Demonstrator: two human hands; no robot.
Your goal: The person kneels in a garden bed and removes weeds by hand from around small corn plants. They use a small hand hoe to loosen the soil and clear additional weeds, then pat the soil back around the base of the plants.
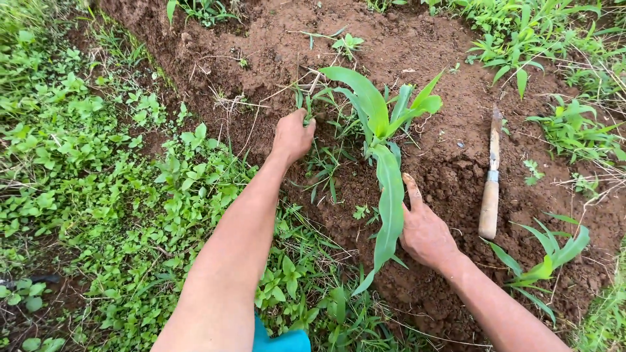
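A young maize plant (381, 124) with broad green leaves grows from bare brown soil (261, 58) in the middle. My left hand (292, 135) reaches to its left side with the fingers closed around thin grass weeds (305, 104) at the plant's base. My right hand (425, 229) rests on the soil to the plant's lower right, fingers curled, one soiled finger pointing up beside a drooping leaf. Whether it holds anything I cannot see.
A wooden-handled knife (491, 176) lies on the soil to the right of my right hand. A second small maize plant (546, 261) stands at lower right. Dense low weeds (98, 169) cover the left side, and more greenery lines the top right.
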